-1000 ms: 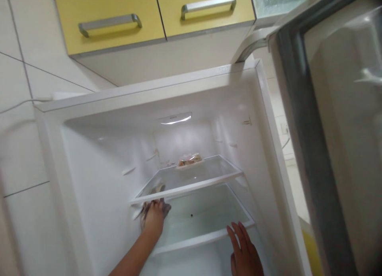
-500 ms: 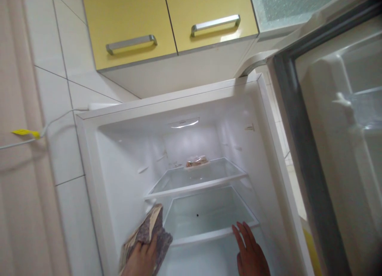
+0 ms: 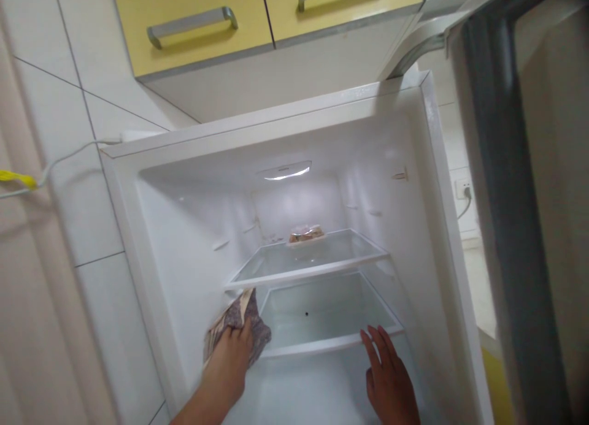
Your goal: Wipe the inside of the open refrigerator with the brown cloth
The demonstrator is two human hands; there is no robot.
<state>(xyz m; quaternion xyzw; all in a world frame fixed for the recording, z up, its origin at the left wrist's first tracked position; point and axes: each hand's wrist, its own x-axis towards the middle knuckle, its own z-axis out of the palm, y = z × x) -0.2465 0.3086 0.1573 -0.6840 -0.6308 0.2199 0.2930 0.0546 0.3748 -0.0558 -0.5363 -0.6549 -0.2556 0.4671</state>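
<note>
Inside an open white fridge (image 3: 165, 229), my left hand (image 3: 232, 357) is closed on a purple-grey and beige cloth (image 3: 239, 308). The cloth lies against the left inner wall, near the left end of the lower glass shelf (image 3: 317, 314). My right hand (image 3: 389, 373) is at the right part of that shelf's front edge, its fingertips at the white rim and its fingers stretched out. Above is the upper glass shelf (image 3: 308, 259), with a clear-wrapped food package (image 3: 306, 234) at its back.
The fridge door (image 3: 510, 198) stands wide at the right. Yellow cupboards (image 3: 197, 45) with metal handles hang above the fridge. A white cable (image 3: 69, 158) with a yellow tag runs along the tiled wall on the left. Behind the door gap is a wall socket (image 3: 463, 189).
My left hand has pushed the cloth a little further in and up along the left wall, showing more forearm. My right hand stays at the shelf edge. The view has shifted slightly.
</note>
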